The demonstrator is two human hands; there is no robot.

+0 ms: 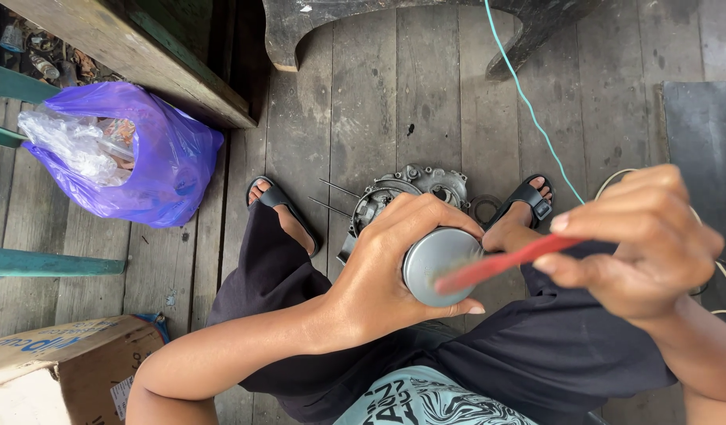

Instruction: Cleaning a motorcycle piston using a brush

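The right hand [646,236] is nearest the camera, fingers pinched shut around a red brush [501,264]. The brush slants down to the left, and its bristle end rests on the flat grey face of a round metal can [438,264].

The left hand [398,264] wraps the can from the left, with fingers curled over its top edge and the thumb under its lower edge. The can is held above the person's lap, its flat face turned up toward the camera. Both forearms come in from the lower corners, over dark trousers [536,346] and a pale printed shirt [426,401].

Just past the can, on the plank floor [426,94], lies a grey engine casing [414,189], partly hidden by the left hand. Two thin rods [335,197] stick out to the left of the casing. A dark ring [483,208] lies just right of it. The person's feet in black sandals stand on either side of the casing, the left foot [280,208] to its left and the right foot [528,201] to its right.

Well left of the casing sits a purple plastic bag [154,157] with clear wrapping inside. A cardboard box [56,370] stands near the lower left corner. A thin green cord [528,102] runs up from beside the right foot, past a dark wooden leg [288,35] beyond the casing.
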